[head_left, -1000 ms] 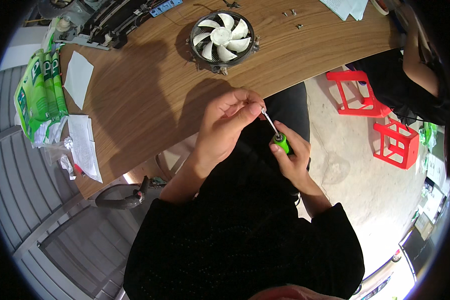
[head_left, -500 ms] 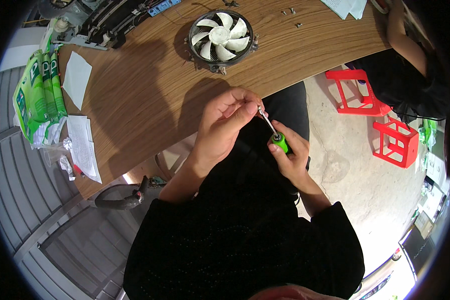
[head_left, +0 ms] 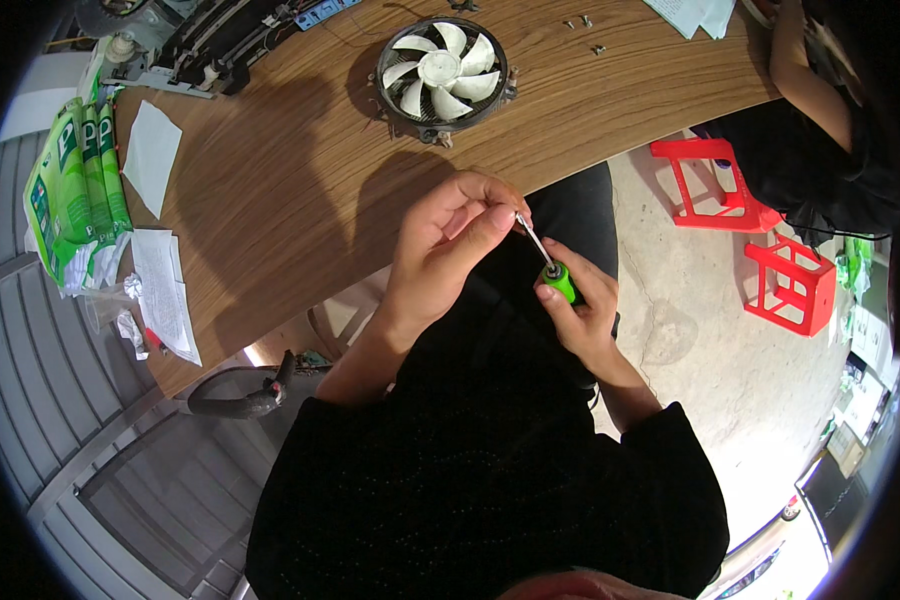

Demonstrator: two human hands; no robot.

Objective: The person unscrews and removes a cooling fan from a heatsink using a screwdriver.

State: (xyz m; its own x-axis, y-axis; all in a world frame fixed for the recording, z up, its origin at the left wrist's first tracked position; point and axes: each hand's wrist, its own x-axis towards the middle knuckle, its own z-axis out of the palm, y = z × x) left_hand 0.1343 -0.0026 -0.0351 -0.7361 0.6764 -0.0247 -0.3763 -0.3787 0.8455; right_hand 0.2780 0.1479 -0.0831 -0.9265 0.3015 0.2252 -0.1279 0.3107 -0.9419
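Screwdriver [head_left: 558, 281], one, green handle and metal shaft, located above the person's lap, just off the near edge of the table [head_left: 610, 110]. Shaft points away from the body and toward the left.

Hands of the person: two, both in use. Right hand [head_left: 585, 308] grips the handle, fingers curled around it with the thumb laid along the side. Left hand [head_left: 448, 245] is raised at the far end of the shaft; its thumb and forefinger are drawn together at the tip. Whether they pinch the tip itself or a small piece on it, I cannot tell.

On the table: one round fan [head_left: 440, 68] in a black frame, lying face up, seven white blades counted. Small screws [head_left: 598, 49], at least three, lie to the right of the fan, well apart from both hands. Farther right, pale papers [head_left: 692, 12], at least two sheets. At the left end, three green packs [head_left: 72, 190] side by side, one single white sheet [head_left: 152, 160] near them, and printed sheets [head_left: 165, 290], at least two, overlapping. One partly dismantled machine [head_left: 185, 55] stands at the far left corner.

On the floor to the right: two red stools [head_left: 690, 149]. One other person's bare arm [head_left: 815, 95] shows beyond the table's right end.
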